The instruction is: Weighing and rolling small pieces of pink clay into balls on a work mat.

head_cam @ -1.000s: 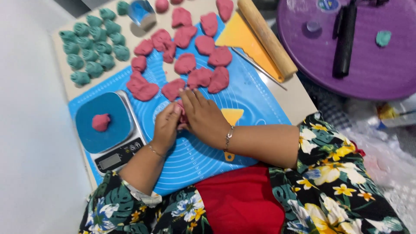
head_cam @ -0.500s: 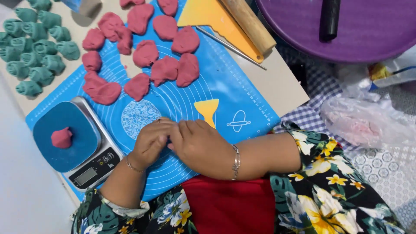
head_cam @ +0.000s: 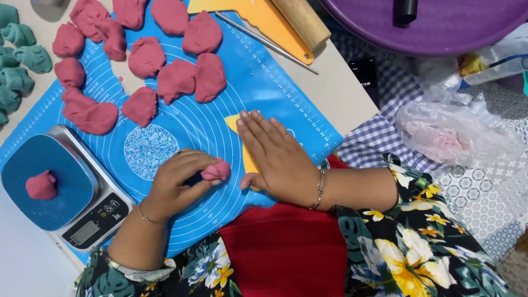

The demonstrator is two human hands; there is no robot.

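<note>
My left hand (head_cam: 176, 181) grips a small pink dough piece (head_cam: 216, 170) just above the blue silicone mat (head_cam: 275, 93). Beside it, my right hand (head_cam: 275, 157) lies flat with fingers spread, palm down on a small yellow scraper (head_cam: 233, 122) that shows at the fingertips. The thumb of the right hand nearly touches the dough piece. Both wrists wear thin bracelets.
Several pink dough lumps (head_cam: 176, 80) lie on the mat's far part. A kitchen scale (head_cam: 60, 190) at the left carries a pink lump (head_cam: 41, 185). Teal dough pieces (head_cam: 19, 60) sit far left. A wooden rolling pin (head_cam: 301, 22), large yellow scraper (head_cam: 258, 22), purple tray (head_cam: 440, 27) and plastic bags (head_cam: 456, 135) are farther off.
My hands, pressed together around the dough before, have parted. The left hand now holds the dough alone and the right hand lies flat on the mat. The view has shifted closer.
</note>
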